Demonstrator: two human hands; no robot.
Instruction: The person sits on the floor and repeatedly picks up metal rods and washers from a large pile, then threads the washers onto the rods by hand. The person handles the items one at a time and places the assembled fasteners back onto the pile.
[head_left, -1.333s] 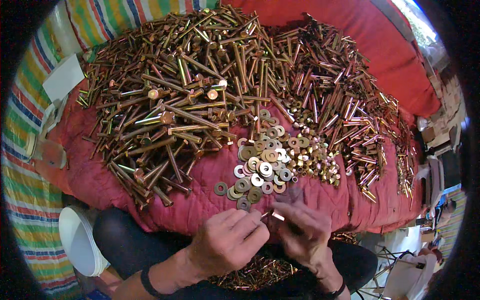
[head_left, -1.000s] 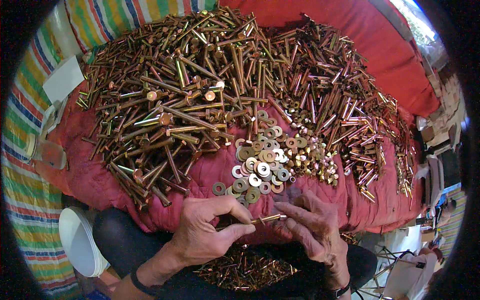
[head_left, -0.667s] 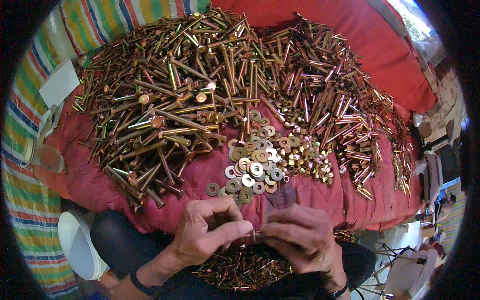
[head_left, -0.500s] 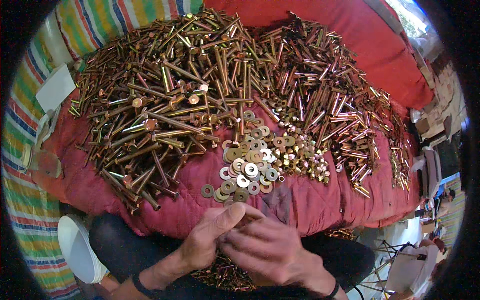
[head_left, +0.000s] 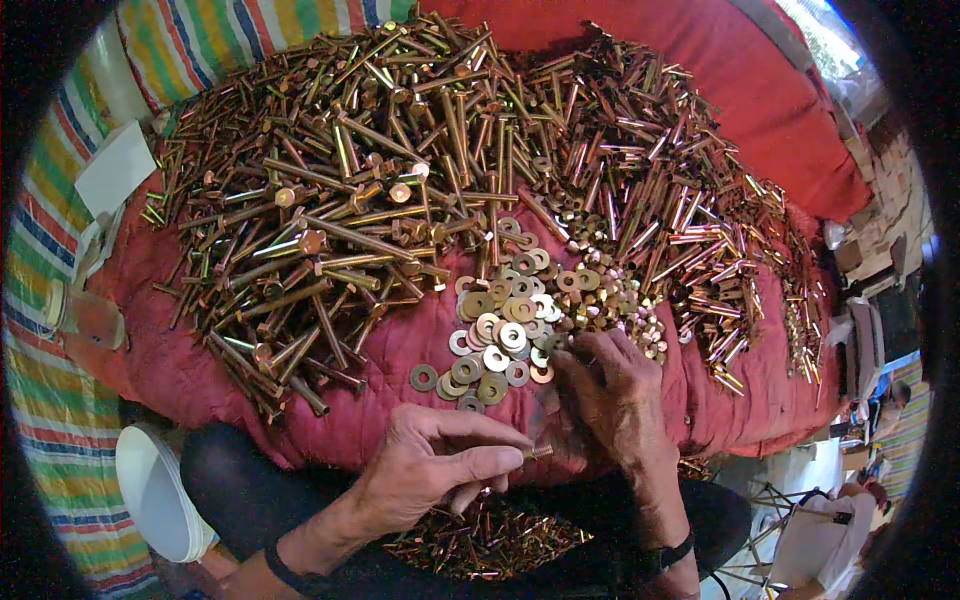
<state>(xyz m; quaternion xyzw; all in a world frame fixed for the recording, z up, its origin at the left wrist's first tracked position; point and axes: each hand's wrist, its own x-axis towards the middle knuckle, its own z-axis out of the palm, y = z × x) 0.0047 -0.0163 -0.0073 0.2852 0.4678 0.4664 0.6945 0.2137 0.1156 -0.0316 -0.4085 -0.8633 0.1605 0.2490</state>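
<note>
While our left hand [head_left: 425,475] pinches a short bolt [head_left: 537,452] and our right hand [head_left: 610,395] reaches with spread, empty fingers into the washers [head_left: 500,335] just ahead, we judge ourselves early: finished pieces [head_left: 480,535] lie below, a big heap of bolts [head_left: 400,190] beyond.

Even, soft daylight, bright overall; strongest source looks to be at 1–2 o'clock, where the corner blows out to near white. Specular glints all over the heap of bolts [head_left: 400,190] and the washers [head_left: 500,335], no harsh clipping. Shadows soft and short, darkest at 6 o'clock under the red cloth [head_left: 760,90]. Heavy fisheye: black vignette round the rim, edges at 9 and 3 o'clock bowed and squeezed. Centre sharp, rim detail smeared and soft. No obvious motion blur.
</note>
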